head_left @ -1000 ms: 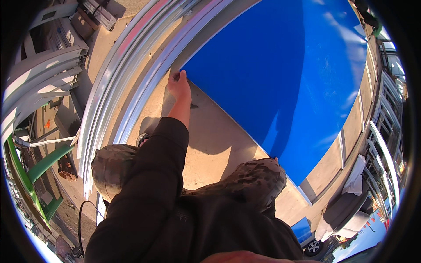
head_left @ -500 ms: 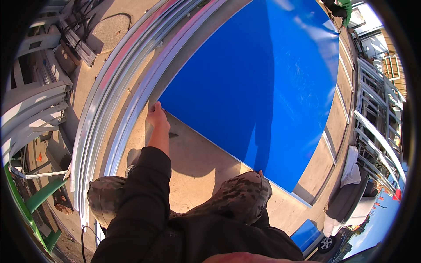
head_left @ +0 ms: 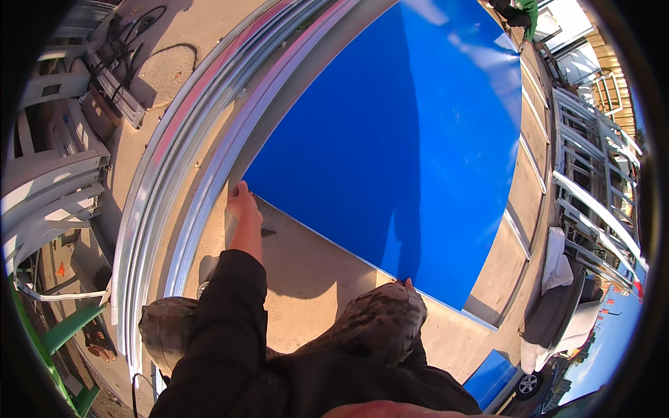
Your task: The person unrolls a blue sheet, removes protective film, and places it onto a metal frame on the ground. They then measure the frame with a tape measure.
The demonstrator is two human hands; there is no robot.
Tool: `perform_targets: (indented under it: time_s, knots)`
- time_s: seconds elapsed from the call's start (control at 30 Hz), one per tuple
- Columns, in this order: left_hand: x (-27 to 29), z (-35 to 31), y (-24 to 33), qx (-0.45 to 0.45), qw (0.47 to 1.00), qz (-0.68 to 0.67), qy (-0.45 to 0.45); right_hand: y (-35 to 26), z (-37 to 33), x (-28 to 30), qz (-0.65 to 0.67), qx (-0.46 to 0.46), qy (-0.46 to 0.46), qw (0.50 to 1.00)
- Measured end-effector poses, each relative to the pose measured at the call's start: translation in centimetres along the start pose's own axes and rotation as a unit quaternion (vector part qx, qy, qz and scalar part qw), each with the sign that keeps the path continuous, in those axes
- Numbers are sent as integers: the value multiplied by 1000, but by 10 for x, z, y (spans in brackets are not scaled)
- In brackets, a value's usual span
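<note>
A large flat blue panel (head_left: pixel 348 153) with a thin pale edge stretches away from me over the ground, partly under my own shadow. At its near left corner, my left hand (head_left: pixel 244 207) is closed on the edge, thumb on top. My right hand (head_left: pixel 409 283) is mostly hidden behind my camouflage-clad knee (head_left: pixel 390 313). Only a fingertip or thumb of it shows, pressed at the panel's near edge. At the far right end, a person in green (head_left: pixel 527 17) with a dark glove (head_left: pixel 512 12) is beside the panel's corner.
Long silver metal profiles (head_left: pixel 202 157) lie along the panel's left side. Pale bars (head_left: pixel 532 164) lie under and past its right side, near a rack of white metal frames (head_left: pixel 596 153). Grey beams (head_left: pixel 59 174) and a green frame (head_left: pixel 73 327) stand at left. A car wheel (head_left: pixel 529 384) shows lower right.
The whole view has shifted slightly, so the scene sits a little further left. Both hands keep their places on the panel's near edge.
</note>
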State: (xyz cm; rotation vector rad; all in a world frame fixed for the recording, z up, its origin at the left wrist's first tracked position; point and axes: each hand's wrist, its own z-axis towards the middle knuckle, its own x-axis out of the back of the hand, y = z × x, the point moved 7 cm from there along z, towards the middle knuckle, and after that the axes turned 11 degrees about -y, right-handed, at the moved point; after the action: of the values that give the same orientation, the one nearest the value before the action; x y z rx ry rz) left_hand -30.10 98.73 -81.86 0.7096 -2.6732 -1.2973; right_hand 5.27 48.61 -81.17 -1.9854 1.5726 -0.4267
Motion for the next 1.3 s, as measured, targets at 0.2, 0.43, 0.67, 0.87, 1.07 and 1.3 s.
perform_targets:
  time_s: [0.2,0.43,0.67,0.87,1.07,1.3]
  knots:
    - [2,9,-7,-26,999,39,-6,-1,1,-3,9,0,-7,1000]
    - [3,32,-26,-25,998,15,-51,0,-1,-6,13,-4,-11,1000]
    - [-4,17,-14,-15,998,-24,-55,1,-5,2,10,-5,-12,1000]
    - [2,-4,5,-15,999,37,-28,-6,-13,22,-14,-8,6,1000]
    - [-2,-7,12,-13,999,17,-37,-13,-17,29,-26,-11,11,1000]
    - [0,-6,9,-37,998,-28,-37,-12,-22,33,-36,-24,12,999]
